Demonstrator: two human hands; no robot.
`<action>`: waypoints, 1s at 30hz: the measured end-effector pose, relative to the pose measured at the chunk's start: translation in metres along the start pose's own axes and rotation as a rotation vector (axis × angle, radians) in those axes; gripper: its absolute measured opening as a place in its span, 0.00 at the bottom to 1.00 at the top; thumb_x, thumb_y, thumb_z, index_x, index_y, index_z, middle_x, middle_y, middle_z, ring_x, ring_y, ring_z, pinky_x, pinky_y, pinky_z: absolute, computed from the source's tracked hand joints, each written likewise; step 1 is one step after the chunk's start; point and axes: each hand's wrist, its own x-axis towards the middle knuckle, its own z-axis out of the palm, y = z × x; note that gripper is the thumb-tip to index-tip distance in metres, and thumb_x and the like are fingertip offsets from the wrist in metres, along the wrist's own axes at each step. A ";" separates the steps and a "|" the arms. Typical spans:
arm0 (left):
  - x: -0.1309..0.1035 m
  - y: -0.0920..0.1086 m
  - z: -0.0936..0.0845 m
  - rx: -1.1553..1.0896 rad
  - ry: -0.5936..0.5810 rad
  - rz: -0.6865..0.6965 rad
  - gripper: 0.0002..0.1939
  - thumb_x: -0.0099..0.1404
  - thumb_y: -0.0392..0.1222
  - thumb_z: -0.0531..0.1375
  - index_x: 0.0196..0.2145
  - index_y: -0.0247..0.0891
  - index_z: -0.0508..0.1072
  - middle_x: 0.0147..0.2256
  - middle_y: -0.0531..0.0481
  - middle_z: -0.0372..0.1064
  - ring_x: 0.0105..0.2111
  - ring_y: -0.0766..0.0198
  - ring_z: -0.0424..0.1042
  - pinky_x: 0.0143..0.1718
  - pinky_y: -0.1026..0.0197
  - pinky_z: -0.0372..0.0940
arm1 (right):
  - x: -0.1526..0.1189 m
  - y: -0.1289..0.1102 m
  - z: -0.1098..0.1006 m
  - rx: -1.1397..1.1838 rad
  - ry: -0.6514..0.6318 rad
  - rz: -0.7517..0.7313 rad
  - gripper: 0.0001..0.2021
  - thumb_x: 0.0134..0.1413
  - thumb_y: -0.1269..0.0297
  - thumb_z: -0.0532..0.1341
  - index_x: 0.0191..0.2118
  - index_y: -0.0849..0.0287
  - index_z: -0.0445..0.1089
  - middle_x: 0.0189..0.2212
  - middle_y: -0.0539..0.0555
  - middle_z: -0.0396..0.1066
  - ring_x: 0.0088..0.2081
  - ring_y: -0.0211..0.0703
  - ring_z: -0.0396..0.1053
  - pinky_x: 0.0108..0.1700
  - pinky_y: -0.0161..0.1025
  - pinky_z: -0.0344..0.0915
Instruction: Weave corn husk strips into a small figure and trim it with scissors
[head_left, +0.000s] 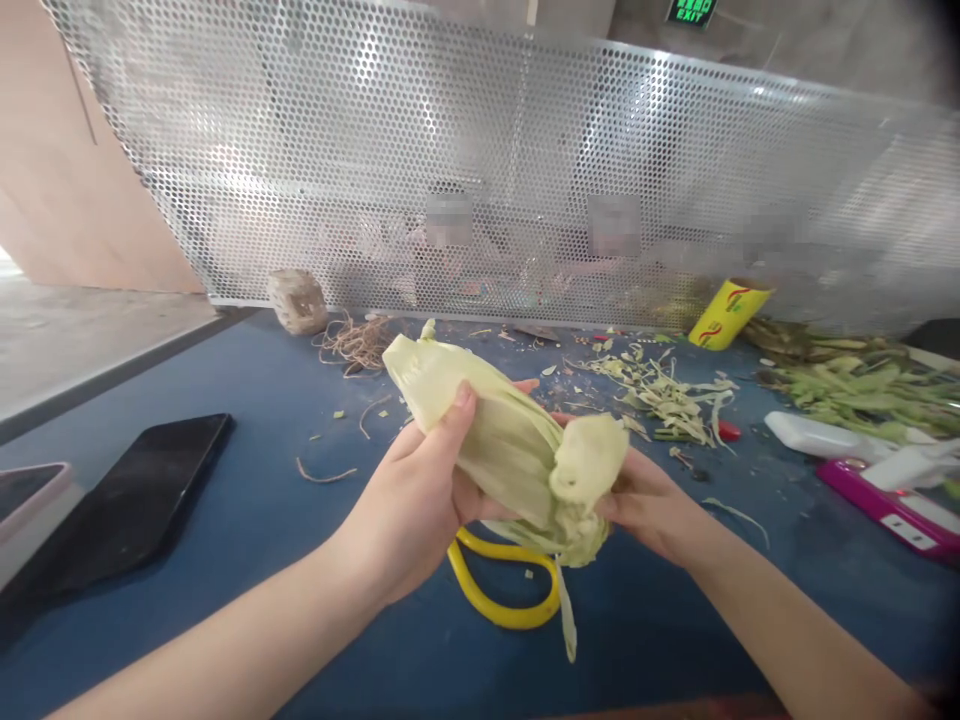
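Note:
A bundle of pale green corn husk is held up above the blue tabletop, tilted, with a rounded, folded lump at its right end. My left hand grips the husk's broad middle, thumb pressed on top and fingers behind. At the right end, my right hand has its fingers closed around the back of the lump, partly hidden by it. A thin strip dangles from the bundle. On the table below lies a yellow looped handle, probably of scissors, with its other parts covered by the hands and husk.
Left are a black phone and a pink-edged one. Brown twine lies near a pale roll. Husk scraps, a yellow tube, green leaves and a magenta-white device sit right. A perforated metal screen stands behind.

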 end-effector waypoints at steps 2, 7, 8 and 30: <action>0.000 -0.002 0.000 0.032 0.011 0.005 0.18 0.64 0.44 0.51 0.48 0.35 0.67 0.40 0.41 0.73 0.38 0.53 0.73 0.34 0.56 0.71 | -0.001 0.001 -0.002 0.009 -0.031 0.029 0.25 0.47 0.68 0.62 0.53 0.49 0.58 0.51 0.53 0.63 0.48 0.43 0.65 0.46 0.39 0.64; 0.003 0.000 -0.003 0.065 0.102 0.053 0.16 0.64 0.42 0.50 0.46 0.33 0.69 0.39 0.41 0.73 0.38 0.54 0.73 0.35 0.57 0.70 | 0.001 -0.004 -0.005 0.160 -0.090 0.010 0.25 0.44 0.60 0.64 0.51 0.49 0.61 0.49 0.53 0.64 0.44 0.41 0.68 0.42 0.36 0.66; 0.004 0.001 -0.004 0.069 0.095 0.054 0.16 0.64 0.42 0.49 0.45 0.33 0.69 0.39 0.41 0.73 0.38 0.54 0.73 0.35 0.57 0.70 | 0.001 -0.005 -0.005 0.182 -0.105 0.006 0.25 0.44 0.59 0.63 0.51 0.49 0.61 0.49 0.53 0.64 0.45 0.41 0.67 0.43 0.37 0.66; -0.010 -0.014 -0.011 0.250 -0.111 0.105 0.14 0.57 0.49 0.56 0.29 0.36 0.76 0.30 0.44 0.75 0.42 0.46 0.70 0.43 0.51 0.64 | 0.010 -0.008 0.007 0.356 0.359 0.319 0.13 0.50 0.59 0.57 0.39 0.59 0.67 0.21 0.50 0.72 0.22 0.40 0.70 0.25 0.35 0.69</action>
